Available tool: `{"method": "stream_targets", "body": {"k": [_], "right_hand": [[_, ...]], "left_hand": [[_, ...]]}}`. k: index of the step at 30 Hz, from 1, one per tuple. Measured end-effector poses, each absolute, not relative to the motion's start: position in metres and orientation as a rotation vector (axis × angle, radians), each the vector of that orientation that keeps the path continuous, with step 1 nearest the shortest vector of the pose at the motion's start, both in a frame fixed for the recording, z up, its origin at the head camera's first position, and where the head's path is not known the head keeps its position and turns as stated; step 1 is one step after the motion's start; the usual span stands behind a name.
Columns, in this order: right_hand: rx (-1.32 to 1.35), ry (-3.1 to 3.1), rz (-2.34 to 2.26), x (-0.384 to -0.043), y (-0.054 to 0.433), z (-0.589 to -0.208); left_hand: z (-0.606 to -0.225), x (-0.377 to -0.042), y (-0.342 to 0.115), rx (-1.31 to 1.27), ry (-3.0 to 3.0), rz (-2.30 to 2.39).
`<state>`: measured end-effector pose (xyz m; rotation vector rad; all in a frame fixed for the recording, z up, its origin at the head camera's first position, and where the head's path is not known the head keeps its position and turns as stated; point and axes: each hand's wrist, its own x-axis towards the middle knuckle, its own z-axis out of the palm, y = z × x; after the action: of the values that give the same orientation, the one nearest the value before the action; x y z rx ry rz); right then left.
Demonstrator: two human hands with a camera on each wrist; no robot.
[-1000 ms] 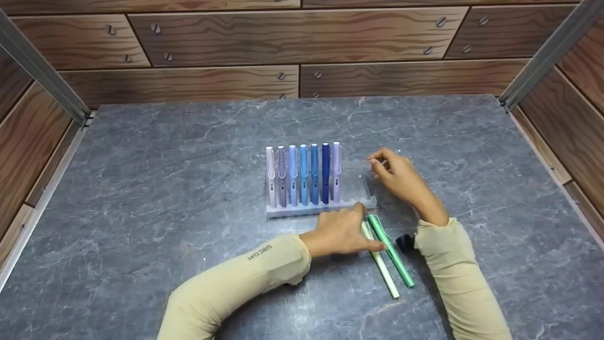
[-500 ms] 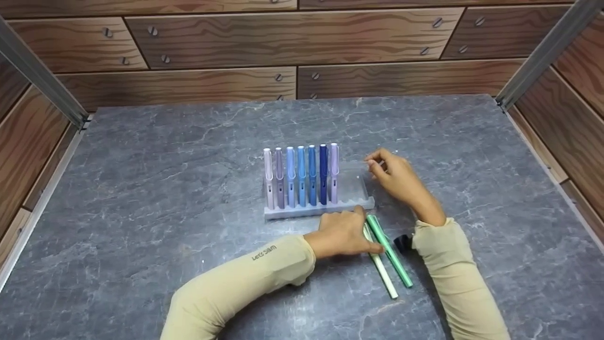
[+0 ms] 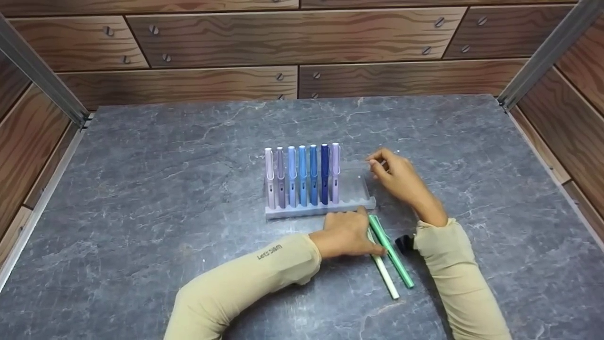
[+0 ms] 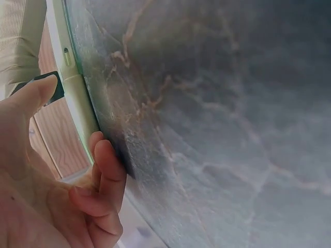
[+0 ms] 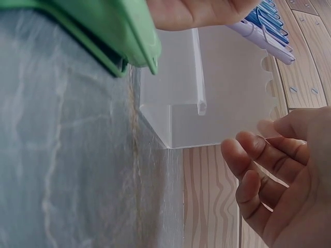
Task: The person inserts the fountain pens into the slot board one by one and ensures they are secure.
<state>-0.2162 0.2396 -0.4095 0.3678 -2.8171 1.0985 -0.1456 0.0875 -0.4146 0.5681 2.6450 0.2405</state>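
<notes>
A clear pen stand (image 3: 351,189) holds several upright pens (image 3: 303,177) in lilac, purple and blue on its left and middle part. My right hand (image 3: 398,177) is at its right upper edge; in the right wrist view, curled fingers (image 5: 251,147) pinch the transparent panel, one fingertip showing faintly through it. In front of the stand lie a pale green pen (image 3: 387,278) and a darker green pen (image 3: 391,250). My left hand (image 3: 347,233) reaches over their upper ends, thumb out across the pale pen. In the left wrist view, bent fingertips (image 4: 106,155) touch or nearly touch the pale pen.
Grey marbled tabletop (image 3: 165,189) lies under everything. Behind it and at both sides stand wood-patterned walls (image 3: 302,38) with metal corner posts. A black strap (image 3: 404,243) sits by the right sleeve. Vacant notches (image 5: 270,88) show along the stand's right part.
My left hand has shifted slightly to the right over the green pens. The right hand stays at the stand's edge, and the pens have not visibly moved.
</notes>
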Motion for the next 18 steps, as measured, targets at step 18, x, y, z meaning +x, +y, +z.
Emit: {"method": "stream_targets", "body": {"k": [18], "right_hand": [[0.379, -2.811, 1.105, -0.2148, 0.2392, -0.4097]], "left_hand": [[-0.4178, -0.1439, 0.0885, 0.601, 2.674, 0.208]]}}
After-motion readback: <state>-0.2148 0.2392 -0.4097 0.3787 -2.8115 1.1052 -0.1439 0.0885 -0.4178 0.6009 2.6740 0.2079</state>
